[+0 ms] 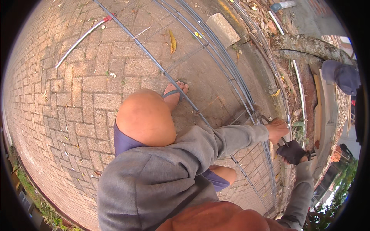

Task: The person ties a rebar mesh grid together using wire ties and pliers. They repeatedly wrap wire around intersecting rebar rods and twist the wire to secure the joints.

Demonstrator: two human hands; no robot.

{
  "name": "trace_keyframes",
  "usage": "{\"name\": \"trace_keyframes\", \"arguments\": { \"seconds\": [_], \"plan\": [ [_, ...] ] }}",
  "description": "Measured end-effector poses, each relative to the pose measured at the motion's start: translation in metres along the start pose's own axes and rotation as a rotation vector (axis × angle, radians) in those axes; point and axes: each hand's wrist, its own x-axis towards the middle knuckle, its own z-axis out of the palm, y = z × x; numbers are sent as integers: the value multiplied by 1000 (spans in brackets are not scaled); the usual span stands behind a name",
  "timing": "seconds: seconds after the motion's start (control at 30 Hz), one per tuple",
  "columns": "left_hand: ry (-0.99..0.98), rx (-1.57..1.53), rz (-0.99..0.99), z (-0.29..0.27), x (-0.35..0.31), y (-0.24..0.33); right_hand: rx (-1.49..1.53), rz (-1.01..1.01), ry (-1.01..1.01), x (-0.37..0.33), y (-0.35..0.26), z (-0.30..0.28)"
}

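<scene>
My left hand, bare, is closed beside the bundle of long steel bars at the right. Near it, my right hand wears a dark glove and has its fingers curled. A dark metal hand tool, seemingly pincers, runs between the two hands, with a curved end by the bars. Its handles are largely covered by my fingers. The bars belong to a long reinforcing-steel cage with thin cross ties, lying beside and under my outstretched left arm. One separate bar of it passes by my sandalled foot.
Brick paving spreads on the left, with a white rod with a red end lying on it. A concrete block stands beyond the bars near the kerb. At the far right are a tree trunk and a person in a dark cap.
</scene>
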Motion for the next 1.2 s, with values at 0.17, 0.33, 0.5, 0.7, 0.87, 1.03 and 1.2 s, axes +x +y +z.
{"name": "trace_keyframes", "arguments": {
  "seconds": [0.17,0.33,0.5,0.7,0.87,1.03,1.2],
  "plan": [
    [108,155,42,-11,-36,-6,292,-81,-247,13,35,28],
    [-6,39,-100,-93,-66,-12,486,-198,-274,23,67,91],
    [-217,-176,-156,-147,-92,29,1104,-610,-295,20,60,164],
    [-191,183,-63,-243,-129,96,1163,-1088,-356,49,-2,174],
    [-225,401,-207,-300,-138,139,1185,-1224,-508,67,-63,189],
    [-266,708,-87,-298,-112,152,1408,-1493,-522,41,-102,231],
    [-192,242,-131,-321,-159,142,1388,-1267,-329,-2,-126,267]
  ]
}}
